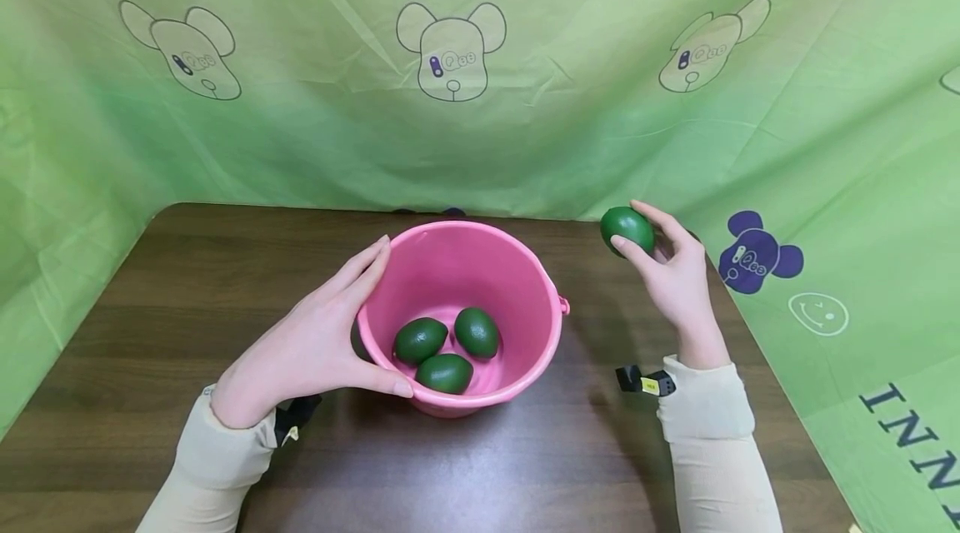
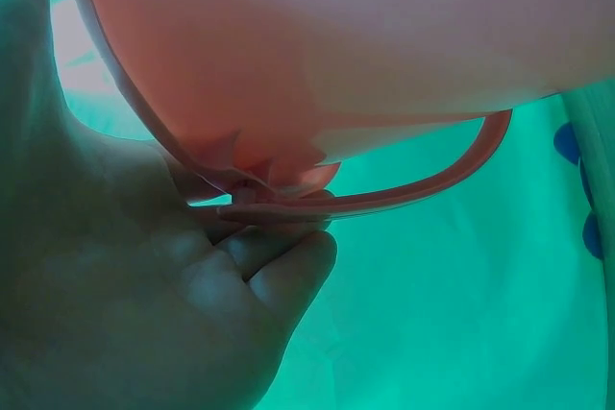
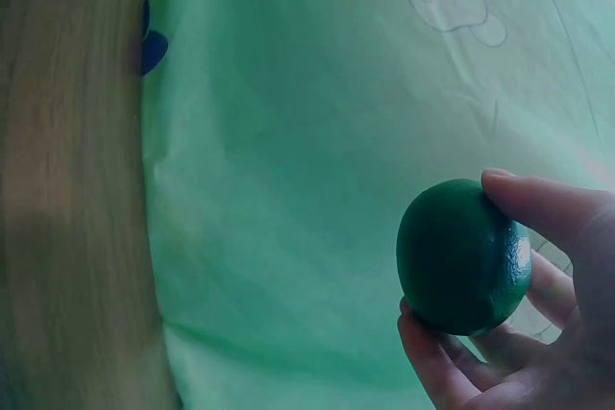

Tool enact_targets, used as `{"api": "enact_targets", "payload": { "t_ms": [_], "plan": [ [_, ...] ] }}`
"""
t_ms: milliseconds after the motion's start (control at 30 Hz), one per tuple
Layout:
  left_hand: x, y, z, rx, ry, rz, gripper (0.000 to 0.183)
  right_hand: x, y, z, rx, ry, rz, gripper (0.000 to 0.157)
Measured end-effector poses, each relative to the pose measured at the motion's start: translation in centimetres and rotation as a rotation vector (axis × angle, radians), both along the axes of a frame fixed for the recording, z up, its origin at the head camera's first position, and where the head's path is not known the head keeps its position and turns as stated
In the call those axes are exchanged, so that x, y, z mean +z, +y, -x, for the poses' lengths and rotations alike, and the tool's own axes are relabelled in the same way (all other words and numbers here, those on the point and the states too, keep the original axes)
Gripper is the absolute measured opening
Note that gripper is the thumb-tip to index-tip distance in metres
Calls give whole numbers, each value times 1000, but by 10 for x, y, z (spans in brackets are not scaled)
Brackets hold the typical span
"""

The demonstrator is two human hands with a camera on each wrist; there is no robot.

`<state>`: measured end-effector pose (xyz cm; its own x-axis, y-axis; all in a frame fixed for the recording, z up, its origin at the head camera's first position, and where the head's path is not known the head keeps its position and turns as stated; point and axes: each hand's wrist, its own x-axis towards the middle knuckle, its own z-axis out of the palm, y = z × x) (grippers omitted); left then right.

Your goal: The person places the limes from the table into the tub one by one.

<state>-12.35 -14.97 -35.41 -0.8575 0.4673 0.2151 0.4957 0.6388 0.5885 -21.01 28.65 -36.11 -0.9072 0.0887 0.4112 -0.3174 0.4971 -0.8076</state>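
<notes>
A pink bucket (image 1: 461,397) stands on the table with three dark green limes in it: one at the left (image 1: 420,340), one at the right (image 1: 476,332) and one at the front (image 1: 444,373). My left hand (image 1: 318,341) grips the bucket's left side, thumb along the near rim and fingers at the far rim. In the left wrist view, its fingers lie by the handle (image 2: 423,184) where it joins the bucket. Right of the bucket, my right hand (image 1: 675,275) pinches another lime (image 3: 456,261) between thumb and fingers, raised above the table.
The brown wooden table (image 1: 150,300) reaches back to a green cloth (image 1: 322,141) printed with bear heads, which also hangs along both sides. A small handle lug (image 1: 564,306) sticks out from the bucket's right side.
</notes>
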Motion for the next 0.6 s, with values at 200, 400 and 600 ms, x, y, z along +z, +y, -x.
{"api": "enact_targets", "payload": {
  "t_ms": [200, 400, 600],
  "plan": [
    [0, 0, 0, -2, -4, -6, 141, 4, -7, -4, 20, 9, 15, 56],
    [0, 0, -1, 2, -11, -8, 141, 11, -16, -9, 45, 43, 15, 55],
    [0, 1, 0, -2, -4, -5, 141, 16, -23, -12, 70, 73, 37, 57]
  ]
}}
